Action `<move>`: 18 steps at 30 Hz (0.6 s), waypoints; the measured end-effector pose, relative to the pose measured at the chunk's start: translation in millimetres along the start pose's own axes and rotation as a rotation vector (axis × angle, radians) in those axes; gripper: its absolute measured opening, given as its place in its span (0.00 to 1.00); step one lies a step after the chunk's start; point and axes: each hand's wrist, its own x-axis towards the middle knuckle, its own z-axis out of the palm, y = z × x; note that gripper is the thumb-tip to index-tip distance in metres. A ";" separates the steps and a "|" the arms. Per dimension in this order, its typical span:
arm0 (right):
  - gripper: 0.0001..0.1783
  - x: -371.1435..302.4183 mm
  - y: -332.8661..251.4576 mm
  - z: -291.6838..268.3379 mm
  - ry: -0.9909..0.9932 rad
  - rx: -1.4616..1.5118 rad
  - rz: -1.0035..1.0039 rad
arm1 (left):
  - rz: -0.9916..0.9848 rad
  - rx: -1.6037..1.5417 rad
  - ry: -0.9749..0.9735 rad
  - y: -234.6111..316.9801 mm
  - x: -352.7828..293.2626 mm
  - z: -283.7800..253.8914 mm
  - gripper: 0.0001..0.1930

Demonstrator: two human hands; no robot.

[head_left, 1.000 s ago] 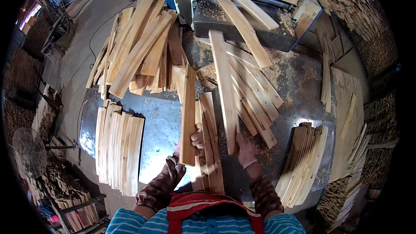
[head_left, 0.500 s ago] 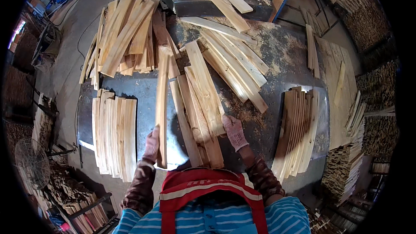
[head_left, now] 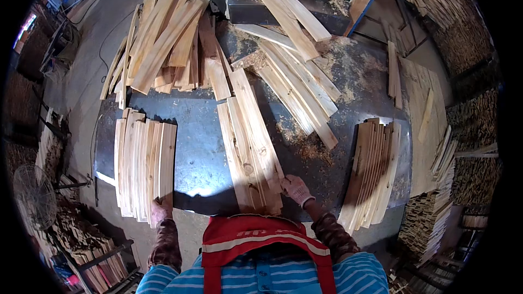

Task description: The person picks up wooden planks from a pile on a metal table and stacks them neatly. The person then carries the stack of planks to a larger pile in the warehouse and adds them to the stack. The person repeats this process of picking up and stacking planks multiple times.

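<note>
Gloved and low at the left, my left hand (head_left: 160, 211) is closed on the near end of a wooden board (head_left: 167, 163), which lies along the right side of a neat row of boards (head_left: 133, 169). Near the table's front edge, my right hand (head_left: 297, 189), also gloved, pinches the right edge of another wooden board (head_left: 254, 125). That board rests on a few more boards (head_left: 231, 152) in front of me. The fingertips of my right hand are partly hidden at the board's edge.
A second row of boards (head_left: 373, 169) stands at the table's right. Loose boards (head_left: 169, 38) pile up at the far left, and others (head_left: 299, 81) fan out at the far middle. Sawdust covers parts of the dark metal table (head_left: 201, 152). A machine (head_left: 283, 8) stands beyond.
My left hand has carried a board from the middle leftward to the left row. My right hand has come slightly nearer, and the top middle board has slid toward me.
</note>
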 end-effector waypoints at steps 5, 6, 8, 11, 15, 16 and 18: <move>0.14 23.5 -23.9 -3.3 -0.055 0.186 -0.192 | 0.144 0.013 0.317 14.5 -3.9 23.6 0.29; 0.14 25.0 -30.4 -9.8 -0.071 0.322 -0.096 | 0.290 -0.053 0.117 43.1 -12.0 7.6 0.28; 0.13 31.2 -70.3 -35.9 -0.239 0.780 0.306 | 0.398 -0.095 0.107 75.8 -20.9 3.7 0.25; 0.14 30.1 -88.8 -53.2 -0.232 0.807 0.255 | 0.471 -0.402 -0.136 115.0 -19.4 19.6 0.22; 0.15 24.1 -104.1 -64.8 -0.177 0.937 0.300 | 0.446 -0.685 -0.726 193.6 -51.2 49.2 0.20; 0.14 23.3 -109.4 -66.3 -0.158 0.985 0.328 | 0.417 -0.803 -0.934 215.8 -72.4 46.8 0.23; 0.13 22.5 -110.7 -64.9 -0.148 1.041 0.332 | 0.352 -0.897 -1.159 259.0 -119.4 41.3 0.38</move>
